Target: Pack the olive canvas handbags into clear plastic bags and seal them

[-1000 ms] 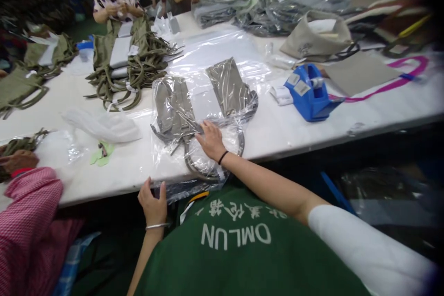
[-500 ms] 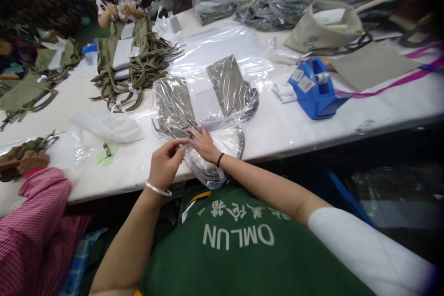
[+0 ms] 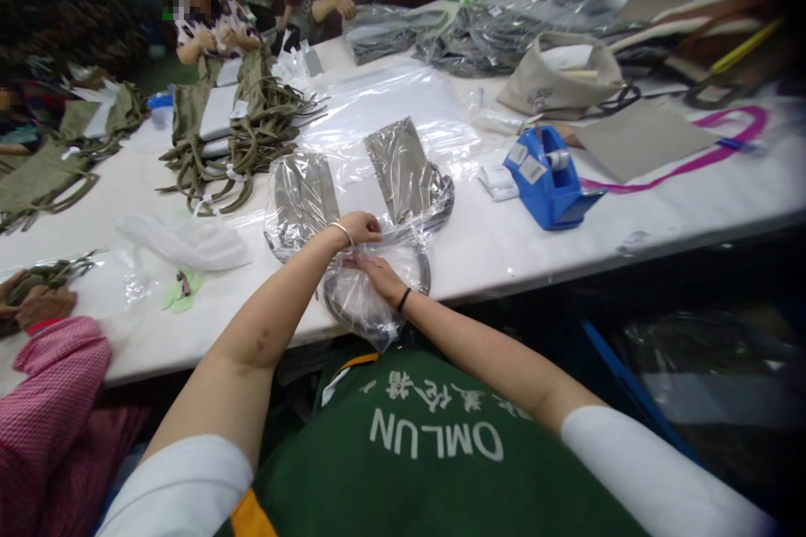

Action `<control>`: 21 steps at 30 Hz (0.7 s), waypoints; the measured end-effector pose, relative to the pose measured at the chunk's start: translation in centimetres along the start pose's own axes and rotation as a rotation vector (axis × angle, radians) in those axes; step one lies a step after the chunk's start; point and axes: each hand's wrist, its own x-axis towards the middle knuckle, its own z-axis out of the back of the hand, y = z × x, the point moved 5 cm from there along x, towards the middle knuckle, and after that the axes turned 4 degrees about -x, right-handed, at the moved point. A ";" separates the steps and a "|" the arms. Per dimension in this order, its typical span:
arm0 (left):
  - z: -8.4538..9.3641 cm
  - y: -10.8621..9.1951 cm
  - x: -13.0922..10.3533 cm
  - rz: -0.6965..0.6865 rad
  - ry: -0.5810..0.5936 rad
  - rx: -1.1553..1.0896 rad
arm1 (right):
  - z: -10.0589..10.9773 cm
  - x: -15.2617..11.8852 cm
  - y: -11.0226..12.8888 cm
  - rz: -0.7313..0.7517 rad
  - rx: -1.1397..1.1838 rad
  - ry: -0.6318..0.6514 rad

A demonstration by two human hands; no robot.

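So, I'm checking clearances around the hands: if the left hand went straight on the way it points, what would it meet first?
Probably the crinkled clear plastic just beyond the fingers of the left hand, though its height above that is unclear. The blue tape dispenser sits farther along, roughly that way.

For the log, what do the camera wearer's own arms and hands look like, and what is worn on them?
Both hands are bare, with no gloves. The left hand has a thin, silvery bangle at the wrist; the right hand has a narrow black band there. White sleeves cover the upper arms, leaving the forearms bare.
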 end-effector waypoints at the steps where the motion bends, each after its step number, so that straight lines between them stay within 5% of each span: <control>1: -0.3 0.2 0.5 -0.011 0.043 0.011 | 0.2 -0.1 0.0 -0.001 0.003 -0.009; 12: -0.9 4.6 -3.2 -0.108 0.036 -0.360 | 1.4 0.7 0.4 -0.374 0.328 -0.250; 17: -2.4 4.7 -3.1 -0.072 0.045 -0.472 | 1.5 1.5 1.0 -0.388 0.256 -0.285; 21: -2.2 5.3 -2.3 0.020 -0.123 -0.411 | 1.1 -0.2 1.2 -0.424 -0.036 -0.135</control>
